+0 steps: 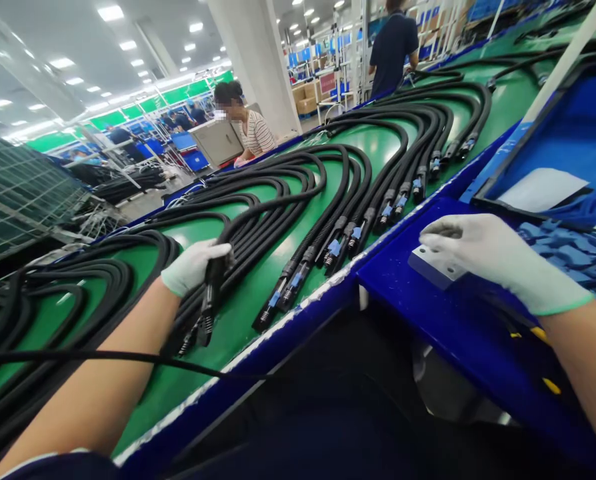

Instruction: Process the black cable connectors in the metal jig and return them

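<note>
My left hand [194, 265], in a white glove, is closed around a thick black cable [251, 215] close to its end. The cable's connector end [207, 313] points down below the fist, over the green conveyor belt. On the blue side table, my right hand [471, 250], also gloved, has its fingers curled together just above a grey metal block [435, 265] with holes in its top. Whatever those fingers may pinch is hidden. Right of the left hand lie several cable ends with blue tabs [334, 247].
Looped black cables cover much of the green belt [238, 337], which has a blue edge rail. Blue pieces [573, 257] and a blue bin [578, 147] are at the right. One person [252, 130] sits across the belt; another [392, 53] stands farther back.
</note>
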The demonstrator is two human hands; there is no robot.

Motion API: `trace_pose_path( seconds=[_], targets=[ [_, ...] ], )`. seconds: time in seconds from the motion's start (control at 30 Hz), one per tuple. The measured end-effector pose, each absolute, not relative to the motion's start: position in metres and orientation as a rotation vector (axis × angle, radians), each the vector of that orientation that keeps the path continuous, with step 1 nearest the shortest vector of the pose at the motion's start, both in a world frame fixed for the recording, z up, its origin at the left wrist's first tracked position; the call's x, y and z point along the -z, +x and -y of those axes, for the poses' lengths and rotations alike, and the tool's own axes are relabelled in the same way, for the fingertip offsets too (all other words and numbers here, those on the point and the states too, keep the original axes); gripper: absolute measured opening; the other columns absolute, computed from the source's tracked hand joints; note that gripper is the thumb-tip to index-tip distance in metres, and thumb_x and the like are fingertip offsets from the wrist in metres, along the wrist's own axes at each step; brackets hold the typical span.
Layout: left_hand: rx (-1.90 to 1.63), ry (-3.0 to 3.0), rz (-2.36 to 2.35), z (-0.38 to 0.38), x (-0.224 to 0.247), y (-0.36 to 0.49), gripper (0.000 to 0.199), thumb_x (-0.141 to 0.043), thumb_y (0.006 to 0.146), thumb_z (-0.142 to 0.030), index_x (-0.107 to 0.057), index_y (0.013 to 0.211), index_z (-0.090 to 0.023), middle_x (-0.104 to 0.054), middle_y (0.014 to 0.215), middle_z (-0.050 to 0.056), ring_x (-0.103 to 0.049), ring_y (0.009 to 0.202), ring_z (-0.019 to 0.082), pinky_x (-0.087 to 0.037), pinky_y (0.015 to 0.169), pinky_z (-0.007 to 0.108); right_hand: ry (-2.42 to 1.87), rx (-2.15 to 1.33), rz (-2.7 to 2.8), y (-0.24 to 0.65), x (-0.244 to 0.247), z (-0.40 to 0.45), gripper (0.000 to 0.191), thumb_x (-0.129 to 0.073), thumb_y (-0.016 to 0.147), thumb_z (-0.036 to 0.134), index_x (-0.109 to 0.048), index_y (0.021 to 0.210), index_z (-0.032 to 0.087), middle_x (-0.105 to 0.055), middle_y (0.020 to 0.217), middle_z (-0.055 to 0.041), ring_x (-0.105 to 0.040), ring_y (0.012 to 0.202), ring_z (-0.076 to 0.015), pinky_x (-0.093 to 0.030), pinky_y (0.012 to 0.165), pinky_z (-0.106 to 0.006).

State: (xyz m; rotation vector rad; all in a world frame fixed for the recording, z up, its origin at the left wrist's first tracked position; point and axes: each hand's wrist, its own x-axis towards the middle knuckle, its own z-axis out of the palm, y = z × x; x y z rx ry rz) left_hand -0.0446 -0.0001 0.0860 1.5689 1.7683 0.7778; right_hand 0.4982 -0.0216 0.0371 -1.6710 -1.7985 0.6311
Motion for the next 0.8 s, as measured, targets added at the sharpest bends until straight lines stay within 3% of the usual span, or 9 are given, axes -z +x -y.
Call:
trace_pose_path(
  seconds=[0.07,0.17,0.27,0.37,0.47,0.57,0.67,0.73,0.8],
  targets=[
    [-1.020,1.406,-1.474,-0.003,-0.109,-0.023,0.041,-0.080,0.075,-0.046,-0.070,0.096,-0.012,-0.070,0.085,0.008,-0.068,0.074,0.021,-0.059,0.073,0.037,-1.463,-0.747,1.915,0.462,-0.052,0.039,0.029,-0.069,0.087,0.043,-0.079,0.106,0.023,-0.078,0.102,-0.0058,-0.072,0.095,-0.0255,-0.053,0.093,-0.040],
    [-1.310,1.259,-1.118,-0.006,-0.123,0.031,0.032,-0.082,0.079,-0.036,-0.067,0.097,-0.014,-0.065,0.085,0.005,-0.064,0.074,0.016,-0.058,0.075,0.032,-1.134,-1.027,1.907,0.395,-0.058,0.067,0.068,-0.078,0.081,0.044,-0.061,0.144,0.026,-0.068,0.135,-0.0088,-0.068,0.111,-0.0261,-0.054,0.100,-0.040],
    [-1.485,1.216,-0.955,-0.005,-0.120,0.091,0.030,-0.079,0.083,-0.040,-0.064,0.094,-0.017,-0.063,0.082,0.002,-0.065,0.077,0.016,-0.058,0.085,0.035,-0.968,-1.353,1.773,0.342,-0.046,0.085,0.103,-0.088,0.068,0.041,-0.041,0.158,0.022,-0.064,0.139,-0.0129,-0.068,0.106,-0.0256,-0.058,0.088,-0.037],
    [-1.495,1.407,-1.157,0.005,-0.113,0.128,0.034,-0.071,0.088,-0.048,-0.065,0.099,-0.017,-0.067,0.089,0.006,-0.067,0.091,0.023,-0.055,0.095,0.043,-0.973,-1.427,1.533,0.330,-0.033,0.096,0.072,-0.079,0.075,0.028,-0.056,0.143,0.021,-0.072,0.104,-0.0037,-0.064,0.078,-0.0164,-0.054,0.072,-0.030],
    [-1.565,1.943,-1.438,0.023,-0.104,0.139,0.030,-0.068,0.091,-0.043,-0.068,0.112,-0.021,-0.071,0.109,0.010,-0.064,0.117,0.029,-0.046,0.111,0.050,-0.966,-1.444,1.429,0.356,-0.032,0.110,0.043,-0.073,0.076,0.020,-0.068,0.119,0.019,-0.064,0.080,0.0030,-0.056,0.064,-0.0119,-0.048,0.063,-0.025],
    [-1.044,2.645,-1.007,0.035,-0.085,0.145,0.026,-0.075,0.084,-0.035,-0.075,0.110,-0.031,-0.075,0.114,0.006,-0.065,0.120,0.031,-0.040,0.118,0.055,-0.972,-1.550,1.480,0.393,-0.043,0.128,0.038,-0.076,0.074,0.021,-0.069,0.112,0.020,-0.062,0.074,0.0044,-0.056,0.061,-0.0123,-0.046,0.058,-0.024],
    [-0.692,2.751,-0.717,0.040,-0.060,0.162,0.018,-0.068,0.088,-0.035,-0.079,0.103,-0.036,-0.078,0.102,0.006,-0.072,0.100,0.029,-0.054,0.102,0.050,-1.081,-1.550,1.632,0.428,-0.058,0.147,0.028,-0.077,0.080,0.035,-0.070,0.102,0.020,-0.064,0.074,0.0032,-0.059,0.064,-0.0141,-0.046,0.059,-0.025],
    [-0.668,2.625,-0.810,0.045,-0.047,0.178,0.022,-0.062,0.092,-0.039,-0.079,0.105,-0.034,-0.078,0.104,0.007,-0.073,0.096,0.028,-0.058,0.093,0.044,-1.351,-1.267,1.735,0.452,-0.060,0.159,0.030,-0.072,0.087,0.049,-0.071,0.094,0.020,-0.066,0.077,0.0003,-0.061,0.069,-0.0162,-0.047,0.066,-0.027],
    [-0.665,2.477,-0.959,0.050,-0.043,0.194,0.025,-0.060,0.095,-0.044,-0.079,0.106,-0.032,-0.078,0.110,0.006,-0.072,0.101,0.028,-0.058,0.095,0.040,-1.801,-0.762,1.756,0.476,-0.051,0.172,0.036,-0.068,0.090,0.054,-0.070,0.087,0.018,-0.068,0.082,-0.0059,-0.063,0.077,-0.0209,-0.048,0.074,-0.033]
  ],
)
